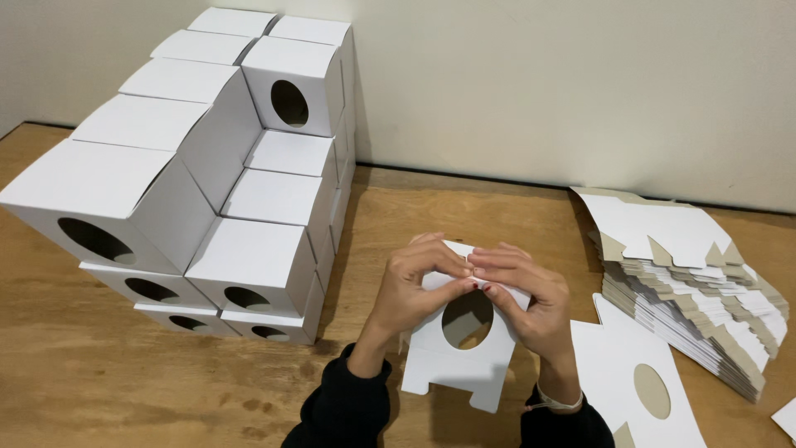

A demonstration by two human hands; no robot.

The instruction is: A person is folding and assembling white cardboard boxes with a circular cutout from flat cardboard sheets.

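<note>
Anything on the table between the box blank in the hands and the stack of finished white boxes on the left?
Nothing visible. Both the left hand and right hand hold the box blank; only bare wooden table lies between it and the stacked white boxes.

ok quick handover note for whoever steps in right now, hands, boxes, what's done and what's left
Left hand and right hand: both pinch the top flaps of one white die-cut box blank, held above the wooden table, its oval window facing the camera.
Done: stack of folded white boxes at the left against the wall.
Left: the held blank is only partly folded; one loose flat blank lies by the right hand, and a pile of flat blanks sits at the right.
</note>
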